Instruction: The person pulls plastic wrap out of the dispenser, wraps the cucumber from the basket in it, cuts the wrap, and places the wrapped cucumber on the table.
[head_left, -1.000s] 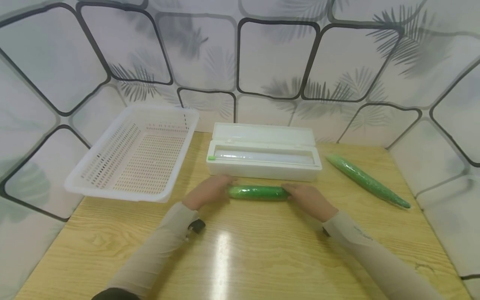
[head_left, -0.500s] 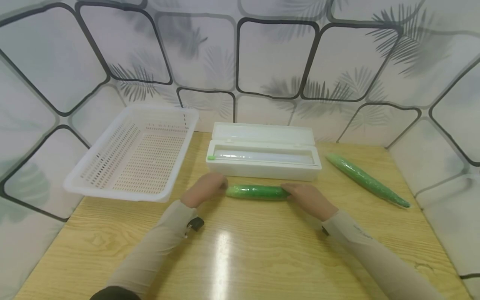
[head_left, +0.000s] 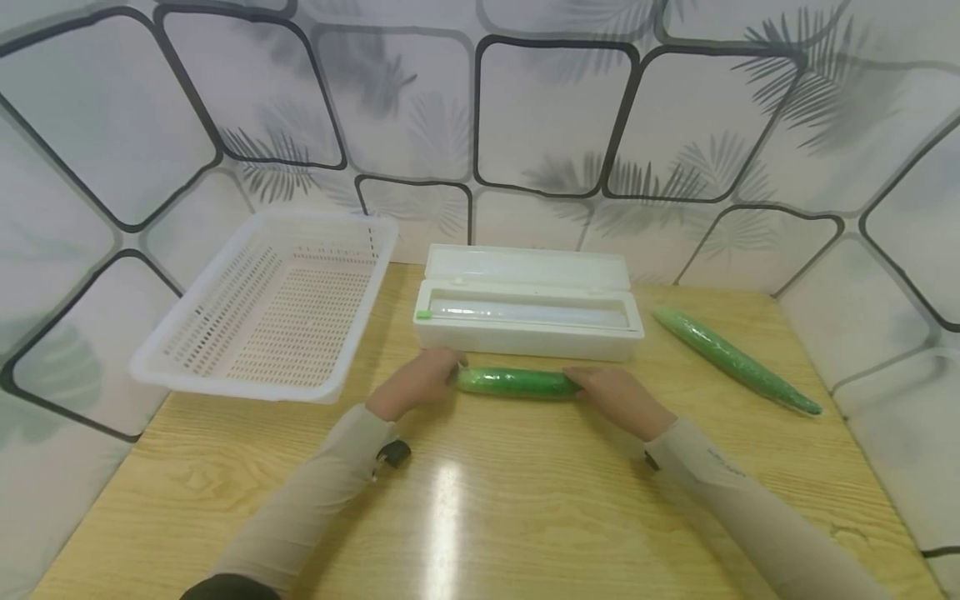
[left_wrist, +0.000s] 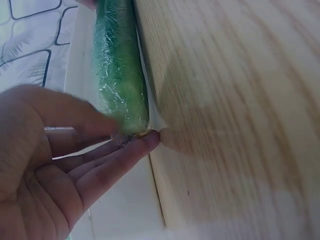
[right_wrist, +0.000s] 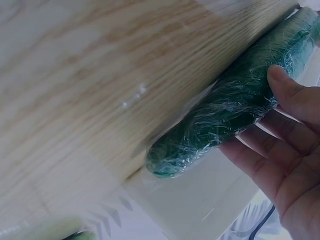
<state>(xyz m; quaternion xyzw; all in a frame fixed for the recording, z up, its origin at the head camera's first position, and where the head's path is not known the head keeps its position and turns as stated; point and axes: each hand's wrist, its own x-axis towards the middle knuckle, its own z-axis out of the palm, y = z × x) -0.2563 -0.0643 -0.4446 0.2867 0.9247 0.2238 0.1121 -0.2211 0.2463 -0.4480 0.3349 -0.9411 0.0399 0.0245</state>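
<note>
A cucumber [head_left: 517,382] wrapped in clear cling film lies crosswise on the wooden table, just in front of a white cling film box. At its left end, my left hand [head_left: 422,383] pinches the gathered film between thumb and fingers; the left wrist view shows the crumpled film tip [left_wrist: 131,139] there. My right hand [head_left: 618,402] holds the other end. In the right wrist view its thumb [right_wrist: 281,80] presses on top of the cucumber [right_wrist: 225,105], with the fingers along the opposite side. Wrinkled film covers the darker, rounded end.
The white box [head_left: 528,342] stands with its lid raised, a roll of film [head_left: 525,312] inside and a green slider [head_left: 423,315] on its edge. A second wrapped cucumber [head_left: 735,358] lies at the right. To the left is a white slotted basket [head_left: 232,387]. Patterned walls enclose the table.
My left hand drew slightly leftward off the cucumber's end, then came back to it. The right hand has stayed in place on the other end.
</note>
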